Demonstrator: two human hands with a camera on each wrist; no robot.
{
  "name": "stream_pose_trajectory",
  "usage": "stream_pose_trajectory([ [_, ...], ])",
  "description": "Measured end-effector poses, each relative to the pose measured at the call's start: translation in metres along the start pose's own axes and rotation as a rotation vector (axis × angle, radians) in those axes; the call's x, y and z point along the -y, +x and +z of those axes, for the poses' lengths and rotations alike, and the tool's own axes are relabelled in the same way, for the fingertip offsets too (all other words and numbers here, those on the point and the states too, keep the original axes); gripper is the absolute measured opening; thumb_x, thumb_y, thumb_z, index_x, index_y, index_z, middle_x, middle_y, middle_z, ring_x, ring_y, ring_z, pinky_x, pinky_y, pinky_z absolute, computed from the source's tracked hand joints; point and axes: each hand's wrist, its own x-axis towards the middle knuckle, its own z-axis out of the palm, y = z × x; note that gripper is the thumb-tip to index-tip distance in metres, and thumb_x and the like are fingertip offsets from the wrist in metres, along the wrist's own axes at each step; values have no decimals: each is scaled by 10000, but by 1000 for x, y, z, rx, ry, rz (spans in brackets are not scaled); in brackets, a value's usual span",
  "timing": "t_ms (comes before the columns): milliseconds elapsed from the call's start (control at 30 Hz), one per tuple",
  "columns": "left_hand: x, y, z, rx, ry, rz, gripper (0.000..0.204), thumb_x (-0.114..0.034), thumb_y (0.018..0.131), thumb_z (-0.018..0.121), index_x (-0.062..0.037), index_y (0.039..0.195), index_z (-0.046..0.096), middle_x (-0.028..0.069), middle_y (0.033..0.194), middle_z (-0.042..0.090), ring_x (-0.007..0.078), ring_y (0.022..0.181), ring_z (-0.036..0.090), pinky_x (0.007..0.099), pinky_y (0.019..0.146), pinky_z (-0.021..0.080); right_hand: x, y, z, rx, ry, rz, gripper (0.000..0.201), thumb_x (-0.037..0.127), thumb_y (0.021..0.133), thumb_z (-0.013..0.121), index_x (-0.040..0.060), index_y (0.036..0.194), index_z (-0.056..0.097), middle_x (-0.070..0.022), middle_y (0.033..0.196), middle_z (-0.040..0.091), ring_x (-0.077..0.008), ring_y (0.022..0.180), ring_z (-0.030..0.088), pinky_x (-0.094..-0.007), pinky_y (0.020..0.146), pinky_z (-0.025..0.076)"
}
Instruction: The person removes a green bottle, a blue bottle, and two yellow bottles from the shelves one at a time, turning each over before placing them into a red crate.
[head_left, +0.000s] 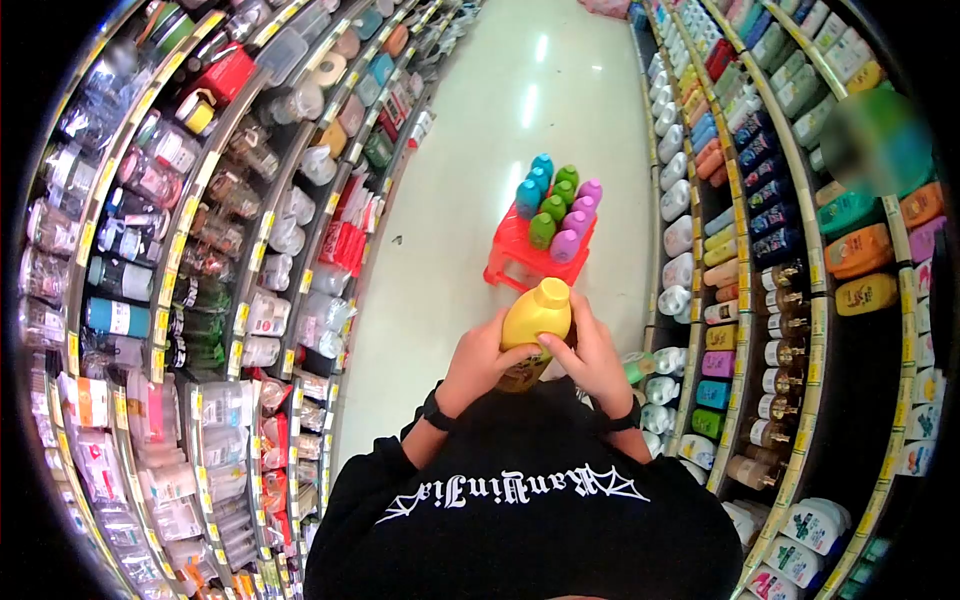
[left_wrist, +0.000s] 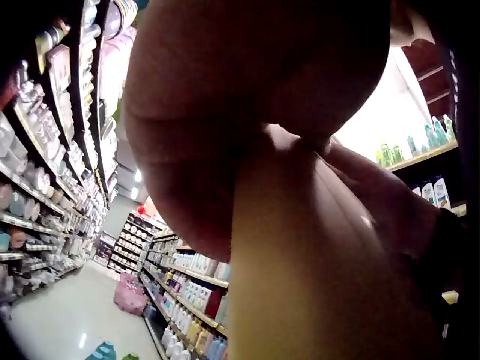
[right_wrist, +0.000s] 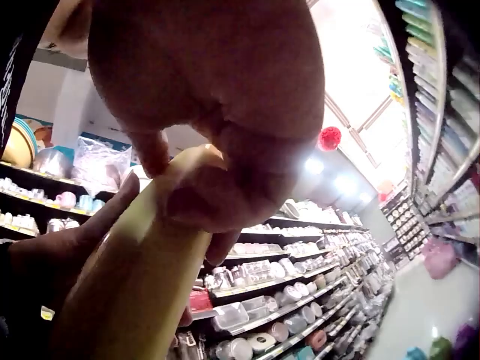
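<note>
A yellow plastic bottle (head_left: 540, 318) with a yellow cap is held in front of the chest between both hands. My left hand (head_left: 478, 360) grips its left side, the thumb lying across the front. On the other side my right hand (head_left: 598, 362) grips it too, its thumb pressed to the front near the left one. In the left wrist view the smooth pale yellow bottle (left_wrist: 281, 292) fills the lower middle beneath the dark hand. The right wrist view has the bottle (right_wrist: 131, 277) slanting up into the curled fingers (right_wrist: 199, 199). Part of a dark label shows below the thumbs.
Just ahead on the floor stands a red plastic stool (head_left: 508, 245) bearing rows of blue, green and purple bottles (head_left: 566, 243). Stocked shelves line both sides, with containers (head_left: 120, 317) on the left and bottles (head_left: 868, 293) on the right. The pale aisle floor (head_left: 480, 100) runs between them.
</note>
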Motion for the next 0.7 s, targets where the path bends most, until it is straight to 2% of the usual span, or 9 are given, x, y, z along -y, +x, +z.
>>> stream_pose_trajectory([
  [133,13,-19,-38,-104,-18,-19,526,-410,827,732,-19,1137,564,215,942,671,409,871,649,424,723,519,16,19,38,103,-44,21,657,282,892,679,19,1410,372,-247,1130,626,-425,1002,631,-445,840,509],
  [200,18,-25,-55,-135,30,-28,522,-402,820,743,-16,1124,566,214,930,671,409,862,650,425,716,519,24,30,53,122,-93,-34,663,290,885,684,25,1408,375,-244,1147,624,-426,1011,625,-447,844,508],
  [400,40,-31,-80,-210,1,-111,541,-418,800,761,-21,1114,572,208,908,676,406,852,655,422,708,518,36,57,86,164,-108,-80,636,283,872,690,29,1386,413,-222,1139,633,-410,1023,623,-443,844,507],
  [533,49,-15,-90,-216,-13,-136,555,-435,794,763,-25,1116,574,207,905,677,402,854,657,422,709,518,30,85,92,113,-110,-176,535,244,870,687,16,1317,500,-216,1120,640,-388,1002,640,-416,832,514],
  [633,54,6,-99,-218,-2,-109,550,-447,800,754,-33,1116,577,202,904,678,398,851,658,422,710,517,29,111,87,129,-45,-93,428,187,882,664,12,1257,555,-211,1102,647,-360,985,656,-389,821,522],
  [700,54,25,-106,-206,9,-116,546,-451,800,751,-39,1115,580,198,901,677,396,847,658,422,710,515,22,133,85,107,-59,-145,381,156,890,646,13,1235,569,-204,1085,653,-347,972,663,-381,813,525],
])
